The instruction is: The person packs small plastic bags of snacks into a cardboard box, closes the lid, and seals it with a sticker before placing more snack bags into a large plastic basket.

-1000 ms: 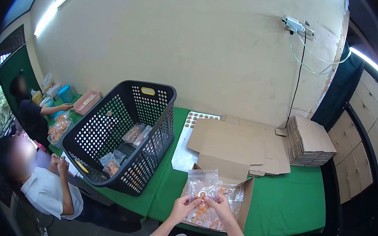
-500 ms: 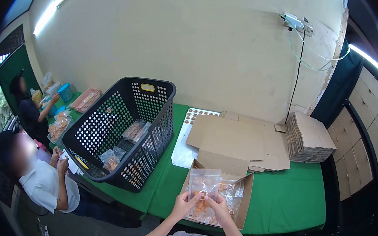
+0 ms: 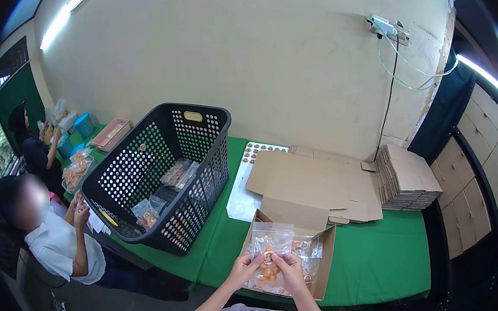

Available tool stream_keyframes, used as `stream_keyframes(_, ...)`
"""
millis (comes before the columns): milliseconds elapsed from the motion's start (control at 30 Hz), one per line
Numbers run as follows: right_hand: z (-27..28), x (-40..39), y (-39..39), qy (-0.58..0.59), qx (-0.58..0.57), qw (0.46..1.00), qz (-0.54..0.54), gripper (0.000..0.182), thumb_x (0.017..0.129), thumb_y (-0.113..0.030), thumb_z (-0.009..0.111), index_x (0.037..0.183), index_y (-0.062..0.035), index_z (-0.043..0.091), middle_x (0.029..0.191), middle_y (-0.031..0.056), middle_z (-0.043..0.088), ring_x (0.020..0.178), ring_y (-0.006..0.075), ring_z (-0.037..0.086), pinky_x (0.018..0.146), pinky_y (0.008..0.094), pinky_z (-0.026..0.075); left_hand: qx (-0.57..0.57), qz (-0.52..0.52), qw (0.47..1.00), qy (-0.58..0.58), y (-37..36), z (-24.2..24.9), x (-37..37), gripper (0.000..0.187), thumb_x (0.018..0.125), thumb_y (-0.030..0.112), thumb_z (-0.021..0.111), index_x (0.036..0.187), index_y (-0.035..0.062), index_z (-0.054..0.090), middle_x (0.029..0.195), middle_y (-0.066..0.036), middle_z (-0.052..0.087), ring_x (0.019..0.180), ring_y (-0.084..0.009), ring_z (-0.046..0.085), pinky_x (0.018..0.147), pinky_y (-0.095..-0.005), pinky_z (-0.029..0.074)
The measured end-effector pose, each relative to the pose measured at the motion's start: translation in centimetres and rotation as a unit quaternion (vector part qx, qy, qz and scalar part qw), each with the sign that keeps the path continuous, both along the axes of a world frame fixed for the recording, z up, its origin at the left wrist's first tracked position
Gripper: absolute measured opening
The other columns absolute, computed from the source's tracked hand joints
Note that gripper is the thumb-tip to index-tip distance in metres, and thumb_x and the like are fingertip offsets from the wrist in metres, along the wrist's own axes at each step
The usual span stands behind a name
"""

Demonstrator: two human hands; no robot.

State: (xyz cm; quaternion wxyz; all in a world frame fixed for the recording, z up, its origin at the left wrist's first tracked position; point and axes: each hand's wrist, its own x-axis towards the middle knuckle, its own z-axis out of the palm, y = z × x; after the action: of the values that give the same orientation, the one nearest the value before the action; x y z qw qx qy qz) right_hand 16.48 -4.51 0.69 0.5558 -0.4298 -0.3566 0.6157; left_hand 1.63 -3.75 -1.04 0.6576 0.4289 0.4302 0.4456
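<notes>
A clear plastic bag (image 3: 272, 234) with orange pieces in its lower part is held upright between my two hands. My left hand (image 3: 246, 269) pinches its left side, and my right hand (image 3: 290, 271) grips the right side. Both thumbs lie by a round label (image 3: 268, 257) on the bag's front. Beneath and behind the bag is an open cardboard box (image 3: 328, 252), its lid flap (image 3: 294, 214) folded back. More clear bags (image 3: 310, 248) with round labels lie inside the box, partly hidden by my hands.
A black perforated basket (image 3: 217, 153) holding several bags stands left on the green table (image 3: 369, 258). Behind the box are a label sheet (image 3: 244, 199), flat cardboard (image 3: 300, 177) and stacked cartons (image 3: 408, 177). Two people work at left, near a pink basket (image 3: 112, 134).
My hands and the bag stay nearly in place, with my thumbs shifting slightly about the label. At left, the co-workers' hands and heads have moved.
</notes>
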Motion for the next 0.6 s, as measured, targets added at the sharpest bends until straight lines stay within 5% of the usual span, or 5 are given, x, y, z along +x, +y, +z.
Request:
stream_keyframes(300, 0.7, -1.0, 0.4, -0.01, -0.004, 0.999, 0.043, 0.018, 0.08, -0.013, 0.061, 0.089, 0.0024, 0.061, 0.083, 0.0065, 0.063, 0.077, 0.0099, 0.058, 0.07, 0.0218, 0.044, 0.117, 0.038, 0.982, 0.141, 0.1, 1.5, -0.9, 0.028, 0.08, 0.025, 0.062, 0.088, -0.0016, 0.063, 0.068, 0.001, 0.06, 0.059, -0.002, 0.049, 0.051, -0.0179, 0.04)
stream_keyframes(600, 1.2, -2.2, -0.1, -0.01, -0.005, 1.0, 0.002, 0.012, 0.079, -0.011, 0.061, 0.084, 0.0003, 0.063, 0.078, 0.0026, 0.062, 0.072, 0.0066, 0.055, 0.065, 0.0203, 0.042, 0.096, 0.095, 0.975, 0.176, -0.8, 2.5, -0.7, 0.022, 0.08, 0.019, 0.061, 0.089, -0.0012, 0.064, 0.071, 0.001, 0.06, 0.062, -0.0028, 0.052, 0.054, -0.0173, 0.041)
